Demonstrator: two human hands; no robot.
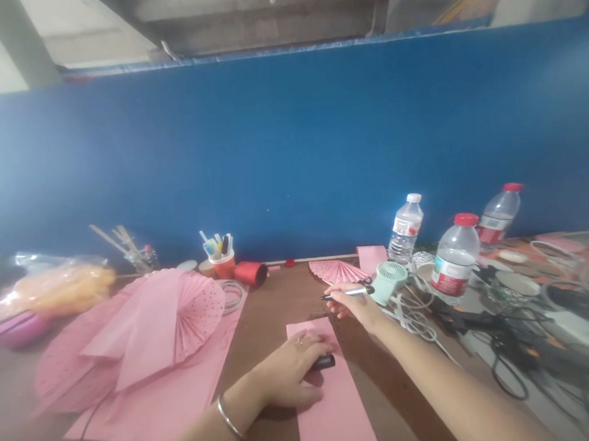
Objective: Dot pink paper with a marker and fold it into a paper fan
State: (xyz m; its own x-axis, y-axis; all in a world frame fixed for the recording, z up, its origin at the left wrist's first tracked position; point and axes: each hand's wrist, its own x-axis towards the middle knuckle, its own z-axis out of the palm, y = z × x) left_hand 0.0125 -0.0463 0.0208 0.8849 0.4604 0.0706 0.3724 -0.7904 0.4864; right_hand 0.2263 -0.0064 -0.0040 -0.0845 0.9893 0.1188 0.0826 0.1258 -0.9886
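Right hand (353,304) clasping a pen (363,290), left hand (290,374), grip unclear, on pink paper strip (334,423): likely marking, needing the pen lowered.

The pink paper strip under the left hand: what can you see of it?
The pink paper strip is long, narrow and straight-edged, and looks like plain, matte paper. It lies on the brown tabletop, its far end in view and its near end cut off by the picture's bottom edge. The left hand rests across it, with a black object under the fingers. I can't make out any marks.
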